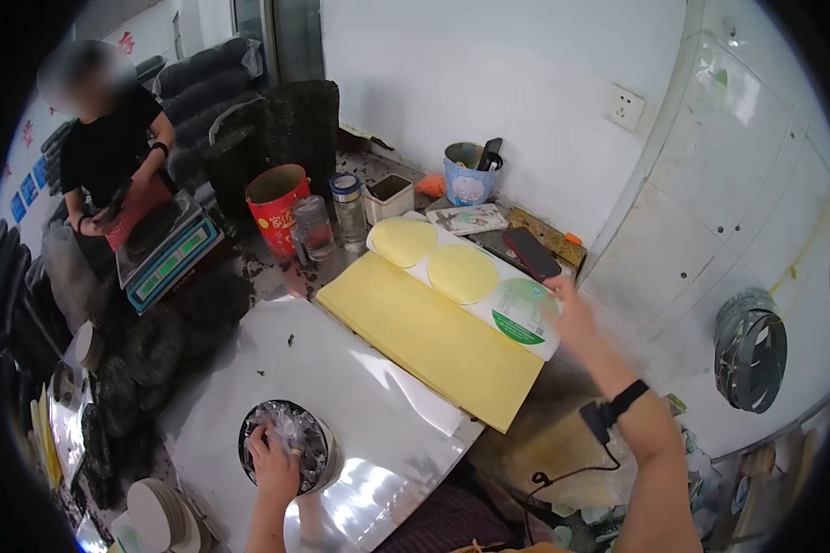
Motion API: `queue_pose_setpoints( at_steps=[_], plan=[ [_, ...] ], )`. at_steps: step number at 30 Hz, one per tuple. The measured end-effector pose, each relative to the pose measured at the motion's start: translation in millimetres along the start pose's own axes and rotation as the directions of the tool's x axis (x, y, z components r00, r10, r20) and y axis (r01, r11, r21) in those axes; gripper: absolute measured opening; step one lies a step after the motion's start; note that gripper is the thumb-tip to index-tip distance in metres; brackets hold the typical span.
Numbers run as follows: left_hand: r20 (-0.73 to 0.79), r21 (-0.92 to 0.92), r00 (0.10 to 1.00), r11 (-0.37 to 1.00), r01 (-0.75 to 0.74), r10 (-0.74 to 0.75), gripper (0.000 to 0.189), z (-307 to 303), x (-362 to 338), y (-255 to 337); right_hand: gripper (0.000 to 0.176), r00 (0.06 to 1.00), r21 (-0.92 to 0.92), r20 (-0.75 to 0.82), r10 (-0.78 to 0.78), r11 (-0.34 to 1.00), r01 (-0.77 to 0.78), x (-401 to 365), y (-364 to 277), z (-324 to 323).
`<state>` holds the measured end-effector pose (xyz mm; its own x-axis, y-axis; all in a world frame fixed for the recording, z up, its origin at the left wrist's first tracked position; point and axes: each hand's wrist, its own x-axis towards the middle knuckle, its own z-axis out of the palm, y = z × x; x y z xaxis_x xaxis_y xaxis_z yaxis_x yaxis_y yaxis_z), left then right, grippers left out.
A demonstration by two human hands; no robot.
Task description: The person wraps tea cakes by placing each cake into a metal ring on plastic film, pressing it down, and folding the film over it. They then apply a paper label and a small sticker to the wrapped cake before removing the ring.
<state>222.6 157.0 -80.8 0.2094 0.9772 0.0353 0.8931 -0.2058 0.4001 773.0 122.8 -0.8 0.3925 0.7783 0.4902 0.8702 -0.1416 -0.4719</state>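
On the shiny metal sheet (pixel 378 382) stands a round canister (pixel 326 470) lined with crumpled clear plastic (pixel 300 429). My left hand (pixel 275 464) rests at its mouth, fingers apart and pressed on the plastic. My right hand (pixel 572 313) is stretched out to the right, blurred by motion, at the end of a rolled white sheet with yellow ovals (pixel 466 274) and a green print. Whether its fingers grip the sheet cannot be made out. Beside the roll lies a stack of yellow paper (pixel 433 336).
A phone (pixel 530 252), a blue bucket (pixel 470 184), a red bucket (pixel 277 207) and a glass jar (pixel 349 212) stand at the back. Dark dried rings (pixel 157 346) and a digital scale (pixel 171 263) are at left, near another person (pixel 111 147). White discs (pixel 152 516) lie front left.
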Motion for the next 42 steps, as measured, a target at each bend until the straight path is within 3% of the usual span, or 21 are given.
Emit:
queue_pose_setpoints(
  at_steps=[1,4,5,7,9,10,11,12,15,17,20,23,25,29,31,33,35,36,37,39,42],
  plan=[
    [0.006,0.014,1.0,1.0,-0.007,0.007,0.071,-0.8,0.4,1.2,0.015,0.983,-0.227,0.099,-0.156,0.958,0.175,-18.4,1.1,22.1],
    [-0.005,0.024,1.0,1.0,-0.013,0.013,0.072,-3.8,-2.5,0.3,0.014,0.832,-0.402,0.101,-0.545,0.743,0.535,-41.1,28.1,70.7],
    [-0.015,0.008,0.999,0.999,-0.039,0.039,0.073,-2.8,-3.6,-0.1,0.014,0.832,-0.392,0.108,-0.545,0.746,0.539,-49.9,30.4,80.3],
    [-0.018,0.02,0.999,0.999,-0.036,0.036,0.073,-0.5,-3.9,-1.8,0.011,0.999,0.038,0.035,0.01,0.999,-0.012,-59.9,37.9,91.4],
    [0.003,0.02,1.0,1.0,-0.003,0.003,0.074,-0.6,-2.0,-1.2,0.009,0.927,0.178,0.073,0.369,0.909,-0.376,-19.0,11.0,42.5],
    [0.01,0.019,1.0,1.0,-0.001,0.001,0.074,0.2,-1.1,-0.9,0.011,0.977,0.372,-0.18,0.116,0.927,-0.041,4.8,9.5,15.8],
    [0.003,0.02,1.0,1.0,-0.018,0.018,0.074,0.0,-1.5,-1.7,0.014,0.917,0.618,-0.325,0.231,0.786,0.021,38.5,12.2,-12.9],
    [-0.013,0.017,1.0,1.0,-0.026,0.026,0.074,0.0,-2.0,-2.2,0.022,0.887,0.483,-0.399,0.231,0.876,-0.011,56.3,-16.0,-55.9],
    [-0.055,-0.024,0.998,0.999,-0.022,0.021,0.073,1.3,-0.9,-1.1,0.027,0.903,0.591,-0.289,0.319,0.801,-0.094,70.9,-56.2,-55.0],
    [-0.213,-0.248,0.976,0.963,-0.103,0.05,0.068,1.6,-3.1,-2.4,0.04,0.904,0.666,0.045,0.425,0.661,-0.344,42.7,-99.1,21.9],
    [-0.122,-0.334,0.992,0.939,-0.084,0.046,0.051,-1.6,-3.2,-15.3,0.052,0.939,0.769,0.327,0.11,0.546,-0.332,-17.5,-153.1,151.9],
    [-0.179,-0.381,0.984,0.923,-0.063,-0.007,0.042,7.1,0.0,-18.6,0.053,0.883,0.772,0.196,-0.426,0.622,0.129,-72.5,-265.3,153.3],
    [-0.206,-0.389,0.978,0.92,-0.049,-0.035,0.041,16.5,1.8,-23.1,0.061,0.519,0.68,0.231,-0.823,0.518,0.518,-107.4,-288.4,167.8],
    [-0.124,-0.063,0.973,0.977,-0.203,0.194,0.051,25.9,1.9,-39.6,0.064,0.324,0.602,0.39,-0.862,0.505,0.618,-133.7,-298.4,166.1],
    [0.034,-0.431,0.998,0.902,-0.034,0.054,0.05,21.6,-3.5,-36.4,0.068,0.42,0.726,0.458,-0.783,0.602,0.332,-123.3,-311.8,166.8],
    [-0.031,-0.483,0.998,0.873,-0.067,0.06,0.055,11.9,-12.0,-35.6,0.067,0.46,0.822,0.431,-0.777,0.548,0.156,-120.5,-330.2,189.9],
    [0.048,-0.791,0.993,0.603,0.103,-0.107,0.064,-34.4,-20.1,-23.1,0.064,0.427,0.843,0.485,-0.763,0.538,0.005,-124.3,-333.6,217.8],
    [-0.195,-0.555,0.976,0.831,-0.026,-0.099,0.063,-40.3,-35.3,-32.0,0.064,0.403,0.833,0.507,-0.762,0.553,-0.002,-124.1,-332.8,218.7],
    [-0.184,-0.567,0.976,0.824,-0.01,-0.115,0.063,-37.0,-41.1,-31.0,0.064,0.388,0.827,0.522,-0.759,0.562,-0.012,-129.8,-334.8,214.1],
    [0.24,-0.958,0.791,-0.002,0.288,-0.563,0.054,-31.6,-44.2,-26.6,0.064,0.191,0.63,0.418,-0.888,0.435,0.643,-138.0,-346.9,203.2],
    [0.013,-0.926,0.744,0.273,0.261,-0.668,0.041,4.9,-30.0,-27.6,0.065,0.128,0.552,0.465,-0.876,0.4,0.732,-146.2,-351.8,210.7]
  ],
)
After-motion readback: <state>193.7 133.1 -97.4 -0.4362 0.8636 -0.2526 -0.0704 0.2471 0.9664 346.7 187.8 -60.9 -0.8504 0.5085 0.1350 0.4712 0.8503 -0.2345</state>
